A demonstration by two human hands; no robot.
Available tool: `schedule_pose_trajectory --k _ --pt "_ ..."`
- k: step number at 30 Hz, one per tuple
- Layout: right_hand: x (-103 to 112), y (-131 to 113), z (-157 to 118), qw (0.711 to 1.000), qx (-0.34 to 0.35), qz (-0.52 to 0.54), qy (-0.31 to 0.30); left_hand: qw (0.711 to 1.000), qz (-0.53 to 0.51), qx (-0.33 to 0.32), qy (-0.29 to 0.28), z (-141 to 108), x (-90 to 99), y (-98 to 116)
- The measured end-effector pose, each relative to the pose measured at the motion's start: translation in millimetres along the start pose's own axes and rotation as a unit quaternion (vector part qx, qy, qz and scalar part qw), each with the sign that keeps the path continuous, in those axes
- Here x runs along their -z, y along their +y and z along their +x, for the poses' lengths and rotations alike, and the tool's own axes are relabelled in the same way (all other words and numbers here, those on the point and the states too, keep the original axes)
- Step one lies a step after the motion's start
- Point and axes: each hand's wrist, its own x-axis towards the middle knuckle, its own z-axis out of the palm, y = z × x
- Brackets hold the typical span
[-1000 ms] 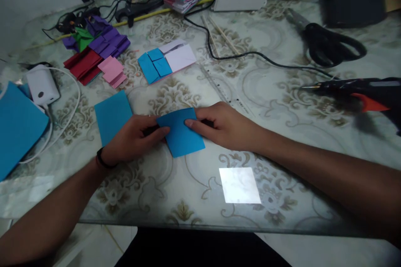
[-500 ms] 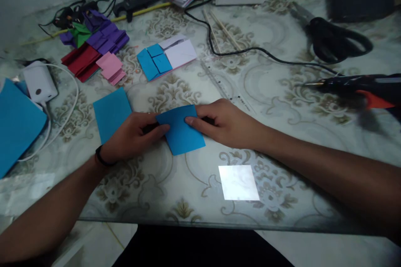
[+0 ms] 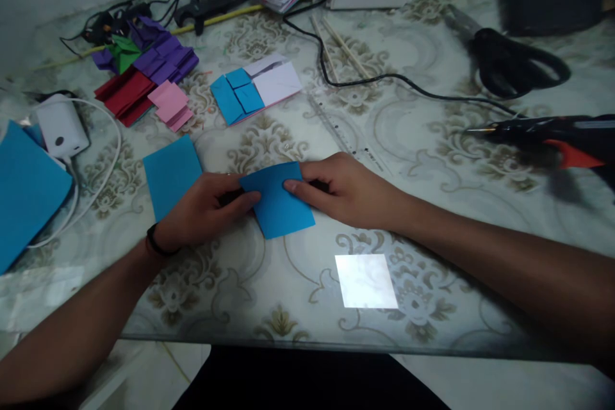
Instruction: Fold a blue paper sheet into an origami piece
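Observation:
A small blue piece of paper (image 3: 283,208) is held up between my two hands over the patterned table. My left hand (image 3: 202,205) pinches its left edge, thumb on the near face and fingers behind. On the opposite edge, my right hand (image 3: 339,189) grips the paper the same way; the fingers behind it are hidden. Another blue paper sheet (image 3: 172,170) lies flat beyond my left hand, which partly covers it. Farther off rests a folded blue and white paper piece (image 3: 254,90).
Folded purple paper (image 3: 166,57), red paper (image 3: 125,93) and pink paper (image 3: 172,104) lie at the back left. A clear ruler (image 3: 343,131) is beyond my right hand. Black scissors (image 3: 514,61) and a glue gun (image 3: 538,130) lie at the right. A black cable (image 3: 394,77) crosses the back.

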Motion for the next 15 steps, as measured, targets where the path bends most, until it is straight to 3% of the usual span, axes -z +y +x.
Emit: schedule_pose_trajectory --k 15 --pt "-0.1 -1.6 0.5 1.000 0.009 0.004 0.010 1.000 -0.015 0.022 -0.011 0.2 0.4 1.8"
